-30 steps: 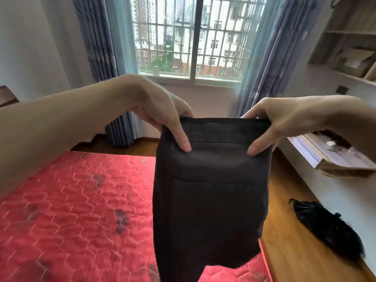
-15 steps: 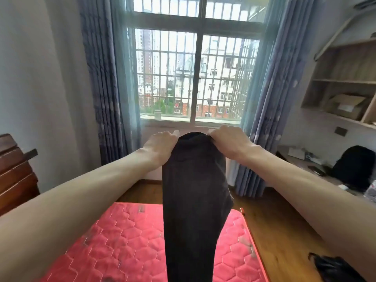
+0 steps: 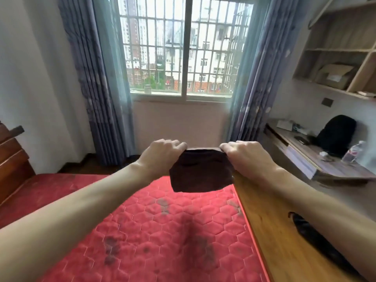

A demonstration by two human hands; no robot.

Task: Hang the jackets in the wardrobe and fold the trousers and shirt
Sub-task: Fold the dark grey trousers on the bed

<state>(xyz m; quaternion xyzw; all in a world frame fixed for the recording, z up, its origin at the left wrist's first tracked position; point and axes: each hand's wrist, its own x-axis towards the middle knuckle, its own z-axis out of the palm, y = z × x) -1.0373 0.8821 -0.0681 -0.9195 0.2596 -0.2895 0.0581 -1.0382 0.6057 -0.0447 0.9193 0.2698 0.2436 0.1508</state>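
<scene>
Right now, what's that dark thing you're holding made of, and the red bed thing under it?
The dark trousers look like soft matte woven cloth, maybe cotton: they sag limply between the left hand and right hand. The red mattress looks like quilted fabric, stitched in hexagons, slightly sheeny, with dark stains.

We face a barred window (image 3: 186,47) that lets in pale daylight, framed by blue-grey curtains (image 3: 89,78) against white walls (image 3: 30,78). Below us lies a red quilted mattress (image 3: 162,231) with dark stains, a wooden headboard (image 3: 12,157) at its left and a wood floor (image 3: 270,231) along its right. On our right a desk (image 3: 317,159) carries a plastic bottle (image 3: 353,152) beneath open wooden shelves (image 3: 341,49) holding a cardboard box (image 3: 335,75).
</scene>
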